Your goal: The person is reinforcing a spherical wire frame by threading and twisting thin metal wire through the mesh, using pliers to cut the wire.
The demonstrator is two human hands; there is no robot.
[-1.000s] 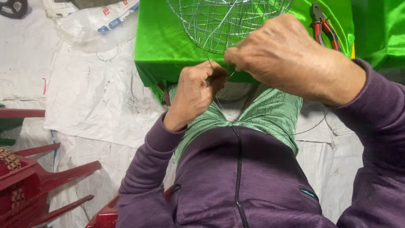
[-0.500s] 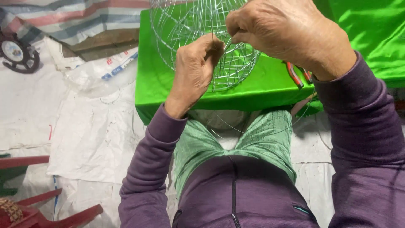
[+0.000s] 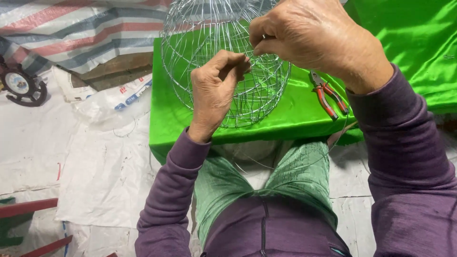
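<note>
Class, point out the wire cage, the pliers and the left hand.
wire cage (image 3: pixel 190 71), head view, left side of the mesh
pliers (image 3: pixel 328 97), head view, red handles
left hand (image 3: pixel 214 90), head view, back of hand

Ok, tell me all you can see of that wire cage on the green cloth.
The wire cage is a rounded, open frame of thin silvery wires crossing in a loose grid, see-through and empty. It stands on the green cloth, its top cut off by the picture's edge. The left hand and right hand pinch wires at its near side. Red-handled pliers lie beside it.
</note>
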